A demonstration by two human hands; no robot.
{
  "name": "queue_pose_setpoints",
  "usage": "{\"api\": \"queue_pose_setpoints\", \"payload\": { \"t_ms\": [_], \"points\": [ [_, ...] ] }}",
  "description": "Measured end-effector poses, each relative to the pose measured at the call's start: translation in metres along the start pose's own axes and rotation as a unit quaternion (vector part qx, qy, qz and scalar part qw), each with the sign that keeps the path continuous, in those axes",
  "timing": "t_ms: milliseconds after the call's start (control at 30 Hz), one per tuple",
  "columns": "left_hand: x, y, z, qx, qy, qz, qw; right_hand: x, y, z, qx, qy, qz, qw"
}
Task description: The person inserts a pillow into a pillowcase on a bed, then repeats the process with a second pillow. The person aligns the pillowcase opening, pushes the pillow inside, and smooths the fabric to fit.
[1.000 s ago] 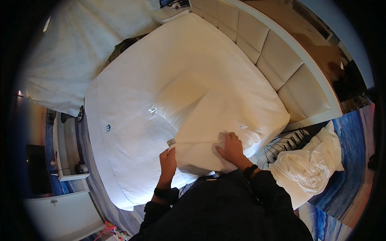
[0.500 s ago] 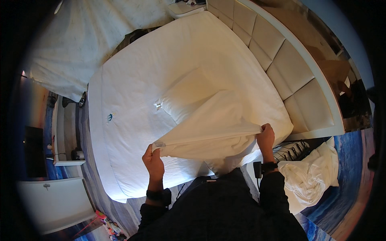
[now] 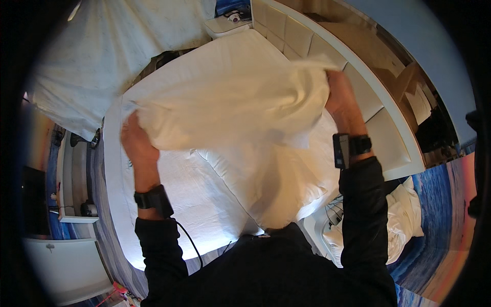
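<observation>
A cream-white pillowcase (image 3: 230,107) is stretched in the air over the bed, held up by its two corners. My left hand (image 3: 134,140) grips its left corner. My right hand (image 3: 341,100) grips the right corner, higher and nearer the headboard. The cloth hangs down in a blurred fold toward my chest. Beneath it lies a white pillow (image 3: 266,179) on the white bed sheet (image 3: 174,204). Both wrists carry dark bands over black sleeves.
A padded cream headboard (image 3: 368,107) runs along the right. Crumpled white linen (image 3: 404,225) lies on the blue floor at the right. A pale curtain (image 3: 102,56) hangs at the upper left, and a white bedside unit (image 3: 71,174) stands at the left.
Both hands have lifted the pillowcase from low over the bed to high in the air and spread it wider; the cloth now billows.
</observation>
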State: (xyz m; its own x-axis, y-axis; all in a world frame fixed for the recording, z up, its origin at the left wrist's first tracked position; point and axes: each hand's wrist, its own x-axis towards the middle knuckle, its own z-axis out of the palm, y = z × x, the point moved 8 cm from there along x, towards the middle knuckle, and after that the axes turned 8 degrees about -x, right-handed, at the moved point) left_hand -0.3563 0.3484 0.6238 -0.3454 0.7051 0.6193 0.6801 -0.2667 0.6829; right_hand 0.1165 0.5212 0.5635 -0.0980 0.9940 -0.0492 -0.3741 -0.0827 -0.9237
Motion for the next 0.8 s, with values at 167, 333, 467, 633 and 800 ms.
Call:
{"api": "queue_pose_setpoints", "payload": {
  "t_ms": [167, 333, 467, 633, 800],
  "points": [
    [-0.025, -0.006, -0.048, -0.262, 0.15, -0.195, 0.933, -0.031, -0.067, 0.043, -0.038, -0.073, -0.084, 0.993],
    [-0.165, -0.059, -0.006, 0.325, 0.009, 0.128, 0.937, -0.063, 0.073, -0.027, -0.13, -0.051, 0.047, 0.989],
    [-0.366, -0.19, 0.037, -0.185, 0.013, -0.536, 0.824, -0.11, 0.246, -0.135, -0.379, 0.023, 0.193, 0.905],
    [-0.511, -0.206, 0.057, -0.119, -0.136, -0.646, 0.741, -0.198, 0.39, -0.227, -0.331, 0.063, 0.306, 0.89],
    [-0.561, -0.224, 0.071, 0.001, -0.286, -0.624, 0.728, -0.224, 0.422, -0.261, -0.171, 0.155, 0.376, 0.898]
  ]
}}
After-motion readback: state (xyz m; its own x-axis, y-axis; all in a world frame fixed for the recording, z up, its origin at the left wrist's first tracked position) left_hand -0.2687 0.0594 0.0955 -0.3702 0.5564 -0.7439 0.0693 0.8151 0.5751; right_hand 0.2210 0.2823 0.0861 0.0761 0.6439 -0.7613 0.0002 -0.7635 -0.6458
